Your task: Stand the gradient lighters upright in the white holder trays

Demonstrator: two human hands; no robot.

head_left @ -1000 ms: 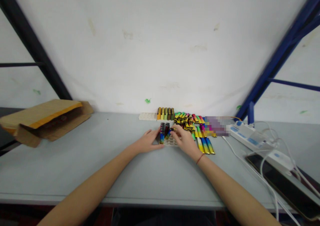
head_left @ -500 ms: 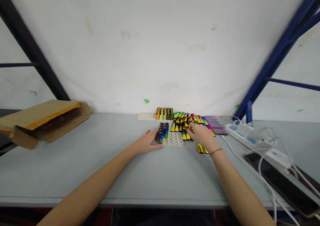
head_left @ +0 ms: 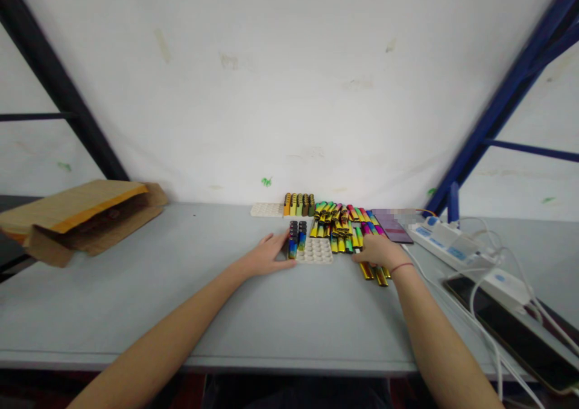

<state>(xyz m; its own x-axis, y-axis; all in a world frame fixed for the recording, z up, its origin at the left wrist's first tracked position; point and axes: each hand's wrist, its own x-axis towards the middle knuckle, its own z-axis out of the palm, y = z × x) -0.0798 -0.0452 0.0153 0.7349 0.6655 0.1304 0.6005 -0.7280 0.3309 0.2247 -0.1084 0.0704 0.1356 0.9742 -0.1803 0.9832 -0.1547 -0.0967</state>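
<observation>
My left hand [head_left: 266, 257] is at the left side of a pale egg-crate-like tray [head_left: 319, 252], thumb along its front corner and fingers against its left side, gripping it. Two rows of small shiny blue-and-yellow tubes with black tops [head_left: 293, 246] stand upright in the tray's left part; pockets to their right are bare. My right hand [head_left: 375, 251] is low over the right part of a heap of shiny gold, green and pink tubes [head_left: 341, 228]. Its fingers are closed together, and what they hold is hidden. Several gold tubes [head_left: 367, 270] lie just below that hand.
Behind, a second pale tray [head_left: 266, 210] adjoins a block of upright yellow and dark tubes [head_left: 298, 205]. A purple flat sheet or screen [head_left: 394, 225], a power strip [head_left: 470, 264] with white cables and a dark phone [head_left: 506, 324] lie right. An opened brown paper package [head_left: 90, 216] sits left.
My right hand has moved right and toward me across the heap, uncovering tubes in its middle. More gold tubes show below it. My left hand stays at the tray.
</observation>
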